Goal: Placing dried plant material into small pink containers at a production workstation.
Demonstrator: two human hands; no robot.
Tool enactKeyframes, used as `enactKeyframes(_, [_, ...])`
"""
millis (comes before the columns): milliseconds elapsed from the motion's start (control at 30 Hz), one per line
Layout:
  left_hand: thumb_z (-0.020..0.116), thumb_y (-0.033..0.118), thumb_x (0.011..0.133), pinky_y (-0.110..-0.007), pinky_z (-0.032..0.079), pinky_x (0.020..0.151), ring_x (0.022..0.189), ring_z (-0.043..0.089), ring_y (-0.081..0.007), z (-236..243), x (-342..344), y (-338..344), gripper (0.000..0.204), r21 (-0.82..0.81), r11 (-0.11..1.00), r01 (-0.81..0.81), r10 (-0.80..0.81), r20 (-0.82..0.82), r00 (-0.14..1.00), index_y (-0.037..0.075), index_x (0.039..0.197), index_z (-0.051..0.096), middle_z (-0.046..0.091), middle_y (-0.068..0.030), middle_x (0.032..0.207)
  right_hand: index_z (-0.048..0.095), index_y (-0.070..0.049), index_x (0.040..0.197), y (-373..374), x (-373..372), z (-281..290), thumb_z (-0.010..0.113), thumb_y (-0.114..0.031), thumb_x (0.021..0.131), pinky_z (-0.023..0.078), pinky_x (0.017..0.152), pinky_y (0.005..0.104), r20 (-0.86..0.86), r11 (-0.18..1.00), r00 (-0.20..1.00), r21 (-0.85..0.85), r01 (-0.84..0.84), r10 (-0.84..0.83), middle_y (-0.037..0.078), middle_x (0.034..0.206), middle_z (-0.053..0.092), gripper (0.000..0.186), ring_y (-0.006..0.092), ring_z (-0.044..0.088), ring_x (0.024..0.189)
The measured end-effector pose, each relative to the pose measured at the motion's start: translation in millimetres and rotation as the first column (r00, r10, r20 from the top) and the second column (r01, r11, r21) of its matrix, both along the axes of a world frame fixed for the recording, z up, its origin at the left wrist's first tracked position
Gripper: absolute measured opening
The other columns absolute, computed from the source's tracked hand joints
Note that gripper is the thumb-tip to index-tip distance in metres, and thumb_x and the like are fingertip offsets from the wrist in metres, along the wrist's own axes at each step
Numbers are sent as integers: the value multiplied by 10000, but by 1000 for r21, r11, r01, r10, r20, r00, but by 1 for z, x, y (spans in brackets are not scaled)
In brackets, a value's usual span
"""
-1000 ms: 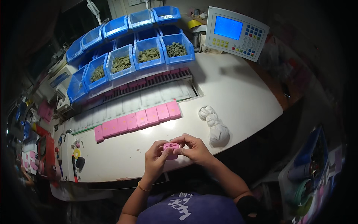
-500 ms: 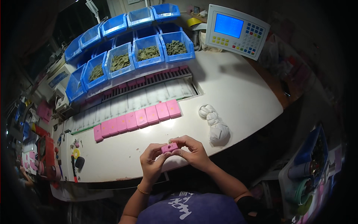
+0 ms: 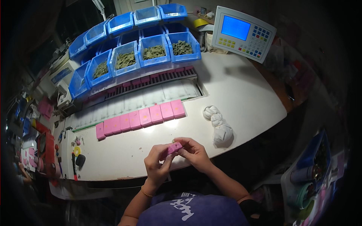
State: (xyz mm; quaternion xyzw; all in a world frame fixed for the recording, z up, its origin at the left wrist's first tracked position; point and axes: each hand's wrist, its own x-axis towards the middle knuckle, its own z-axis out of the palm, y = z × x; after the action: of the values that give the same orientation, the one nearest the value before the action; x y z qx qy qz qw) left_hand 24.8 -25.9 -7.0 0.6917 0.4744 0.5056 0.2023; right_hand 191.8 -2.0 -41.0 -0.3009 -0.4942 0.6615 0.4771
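Both hands pinch one small pink block (image 3: 174, 147) near the table's front edge. Fingers and thumb of my left hand (image 3: 156, 162) close on its left end, those of my right hand (image 3: 197, 155) on its right end. A dark spot like a hole shows in the face toward me. The block tilts, right end higher. A tiny pale bit sticks up behind it, too small to name. Farther off, a slanting row of similar pink blocks (image 3: 135, 119) lies side by side, several with faint yellow marks on top.
Knotted white cloth (image 3: 221, 132) lies right of my hands. Behind the row is a slotted rack (image 3: 151, 80) below blue bins (image 3: 123, 64), some with dried green pieces. A control panel (image 3: 244, 34) with a blue screen stands back right. Yellow tape (image 3: 77, 151) and small tools lie left.
The pink block has turned in my fingers, its right end now higher. My left hand has rolled slightly around it, and the whole view has shifted a little.
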Motion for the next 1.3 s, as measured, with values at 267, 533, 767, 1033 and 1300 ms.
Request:
enactKeyframes(267, [696, -65, 791, -313, 593, 730, 830, 710, -231, 5, 0, -2, 267, 50, 999, 11, -8, -55, 998, 3, 1048, 664, 678, -136, 970, 617, -34, 1180, 10, 7, 30, 755, -30, 798, 507, 887, 368, 342, 608, 848, 793, -30, -404, 132, 1147, 654, 406, 279, 633, 1010])
enactKeyframes(533, [760, -12, 787, -250, 503, 603, 680, 628, -133, -6, 7, -3, 238, 28, 1000, -7, 5, 47, 999, 18, 1009, 679, 666, -84, 851, 611, -32, 1069, 2, 0, 22, 724, 5, 798, 538, 768, 371, 267, 593, 832, 800, 89, -486, 128, 1003, 627, 296, 297, 624, 935])
enactKeyframes(767, [742, -26, 793, -275, 568, 689, 776, 701, -193, -5, 6, -7, 257, -88, 996, 28, -22, 62, 998, 1, 1037, 665, 672, -123, 900, 569, -23, 1095, -1, 0, 1, 725, -25, 832, 540, 806, 383, 223, 552, 825, 824, 125, -520, 162, 1047, 609, 306, 311, 626, 967])
enactKeyframes(1033, [700, -44, 849, -274, 569, 727, 805, 681, -148, -16, 5, -6, 247, -214, 966, 147, -54, 388, 920, -12, 1085, 632, 671, -85, 919, 575, 4, 1228, -6, 7, 18, 689, -79, 906, 500, 912, 323, 171, 840, 943, 519, 161, -286, 145, 1235, 561, 351, 216, 598, 1070])
enactKeyframes(1300, [643, -93, 883, -299, 539, 902, 1043, 626, -160, -16, 2, -8, 262, -150, 899, 412, -224, 651, 725, -16, 1130, 607, 634, -94, 1098, 624, -13, 1174, -4, 16, 30, 641, -36, 917, 452, 980, 326, -3, 992, 998, 113, -62, 62, 104, 1201, 593, 258, 162, 577, 1098])
